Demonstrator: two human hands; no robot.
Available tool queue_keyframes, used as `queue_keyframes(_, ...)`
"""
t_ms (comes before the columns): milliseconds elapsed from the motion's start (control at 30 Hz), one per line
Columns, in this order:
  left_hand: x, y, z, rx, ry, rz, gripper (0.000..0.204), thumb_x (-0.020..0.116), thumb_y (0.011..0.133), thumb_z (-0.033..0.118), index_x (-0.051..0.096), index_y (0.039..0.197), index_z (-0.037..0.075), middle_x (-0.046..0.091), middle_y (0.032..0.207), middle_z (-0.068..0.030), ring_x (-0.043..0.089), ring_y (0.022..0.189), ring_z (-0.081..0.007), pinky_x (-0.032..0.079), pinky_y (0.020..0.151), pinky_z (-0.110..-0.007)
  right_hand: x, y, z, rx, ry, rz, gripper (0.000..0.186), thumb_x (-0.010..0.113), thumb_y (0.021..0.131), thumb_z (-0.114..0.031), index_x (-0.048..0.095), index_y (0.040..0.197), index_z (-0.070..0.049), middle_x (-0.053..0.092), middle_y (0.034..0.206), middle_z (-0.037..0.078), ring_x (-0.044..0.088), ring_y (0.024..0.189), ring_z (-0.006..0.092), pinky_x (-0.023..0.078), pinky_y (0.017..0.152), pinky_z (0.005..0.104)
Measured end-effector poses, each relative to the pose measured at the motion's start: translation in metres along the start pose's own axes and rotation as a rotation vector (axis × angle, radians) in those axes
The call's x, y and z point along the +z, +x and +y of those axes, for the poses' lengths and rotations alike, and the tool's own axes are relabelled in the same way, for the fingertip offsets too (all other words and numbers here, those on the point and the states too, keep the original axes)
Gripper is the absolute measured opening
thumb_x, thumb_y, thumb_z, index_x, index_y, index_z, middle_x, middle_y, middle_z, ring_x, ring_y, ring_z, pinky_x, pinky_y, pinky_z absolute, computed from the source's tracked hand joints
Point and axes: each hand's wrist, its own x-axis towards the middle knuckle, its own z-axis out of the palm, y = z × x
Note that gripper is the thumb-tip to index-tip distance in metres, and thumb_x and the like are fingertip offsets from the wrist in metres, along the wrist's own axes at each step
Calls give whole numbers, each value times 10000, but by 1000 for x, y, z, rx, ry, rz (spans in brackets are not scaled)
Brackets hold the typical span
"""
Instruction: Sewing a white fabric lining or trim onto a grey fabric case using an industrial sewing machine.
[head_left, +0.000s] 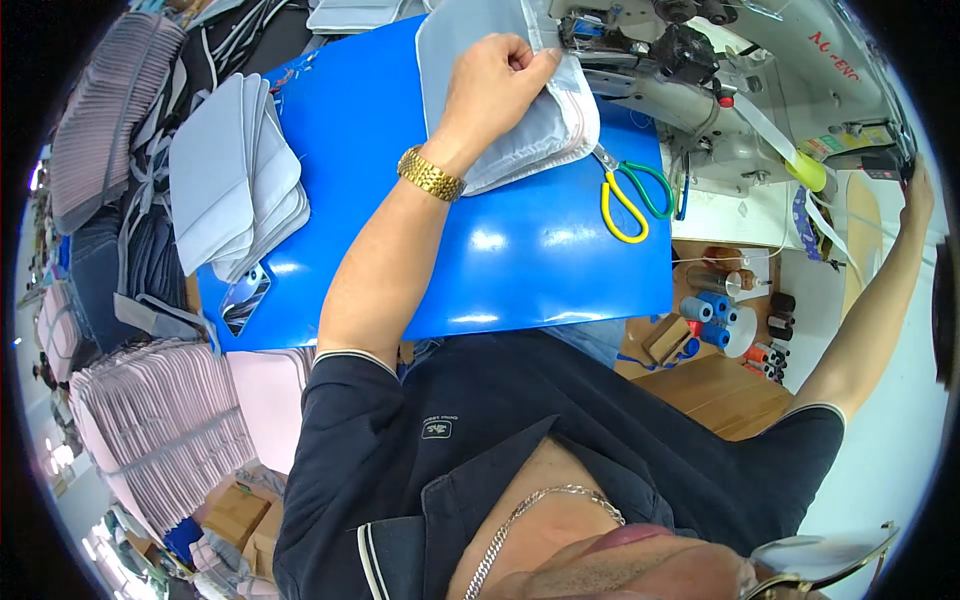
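My left hand (500, 85), with a gold watch at its wrist, is closed on the upper face of a grey fabric piece (510, 150) with rounded corners and a pale trimmed edge. That piece lies on the blue tabletop (400, 250), its far right edge beside the needle area of a sewing machine (770, 75). Out at the right end of the machine, my right hand (918, 195) reaches up to a dark part; its fingers are mostly hidden. Scissors (630, 195) with one yellow and one green handle lie right of the fabric.
Left on the tabletop sit a fanned stack of grey panels (235, 175) and a phone (246, 298). Tied bundles of pinkish panels (165, 430) stand at the left. Thread spools (715, 310) and a small cardboard box (667, 338) are below the machine.
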Motion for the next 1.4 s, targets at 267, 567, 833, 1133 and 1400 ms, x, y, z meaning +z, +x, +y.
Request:
queue_keyframes(267, 1, -2, 1, 20, -14, 57, 440, 751, 888, 382, 666, 737, -22, 662, 771, -190, 647, 707, -338, 510, 668, -451, 30, -53, 68, 132, 675, 52, 556, 559, 1080, -435, 569, 1394, 23, 671, 1262, 147, 655, 1100, 244, 517, 1017, 380)
queue_keyframes(567, -9, -5, 5, 91, 63, 58, 369, 742, 913, 299, 635, 764, -21, 607, 730, -125, 566, 644, -222, 466, 614, -381, -9, 14, 38, 80, 46, -300, 648, 537, 1053, -584, 675, 1309, -6, 700, 1144, 92, 676, 1009, 153, 560, 864, 308)
queue_keyframes(833, -11, 3, -43, 17, 265, 31, 365, 715, 896, 310, 620, 734, -2, 617, 753, -162, 606, 705, -317, 486, 663, -443, -6, 39, -4, 122, -167, -391, 640, 556, 1033, -599, 727, 1211, -8, 716, 1037, 83, 655, 876, 132, 501, 783, 263)
queue_keyframes(1133, 16, -15, -44, 95, 330, -94, 283, 645, 925, 264, 603, 793, 17, 618, 836, -192, 619, 840, -414, 491, 751, -523, 19, -45, 30, 21, 489, -43, 613, 509, 1095, -472, 548, 1435, 36, 632, 1363, 161, 632, 1207, 249, 509, 1049, 386)
queue_keyframes(1400, -155, -80, -38, 60, 476, 197, 216, 660, 1018, 234, 674, 1010, 19, 681, 864, -132, 654, 764, -292, 515, 720, -388, 56, -294, -3, 70, 552, -53, 459, 514, 1118, -316, 599, 1382, 49, 714, 1160, 141, 686, 1087, 220, 528, 1019, 369)
